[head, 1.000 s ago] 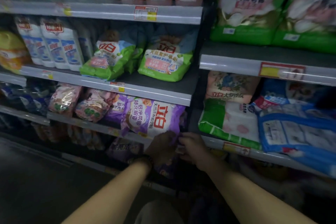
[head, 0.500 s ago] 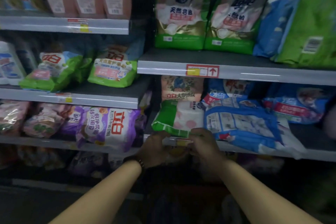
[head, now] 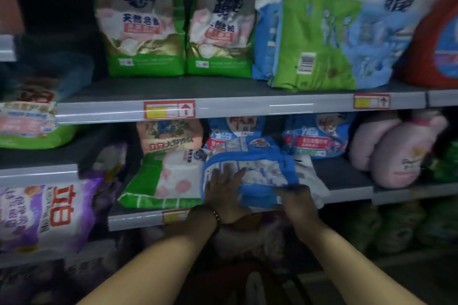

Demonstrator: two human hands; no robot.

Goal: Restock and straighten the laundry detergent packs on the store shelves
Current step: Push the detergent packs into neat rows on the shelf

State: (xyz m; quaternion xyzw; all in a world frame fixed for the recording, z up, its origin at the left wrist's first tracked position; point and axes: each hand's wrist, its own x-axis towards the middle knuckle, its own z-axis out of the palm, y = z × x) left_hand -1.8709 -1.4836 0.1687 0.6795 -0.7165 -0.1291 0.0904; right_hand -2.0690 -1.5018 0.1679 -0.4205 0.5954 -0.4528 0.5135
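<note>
Low in the frame's centre, the left hand (head: 224,192) presses flat on the slumped blue-and-white soft plastic detergent pack (head: 262,173), fingers straight and slightly spread. The right hand (head: 298,203) seems to pinch the pack's front right corner, though dimness blurs its fingers. The pack overhangs the front of the grey metal shelf (head: 347,181) beside a green-and-white plastic pack (head: 163,181). It is mid-straightening and probably next needs standing up against the upright blue packs (head: 318,140) behind.
</note>
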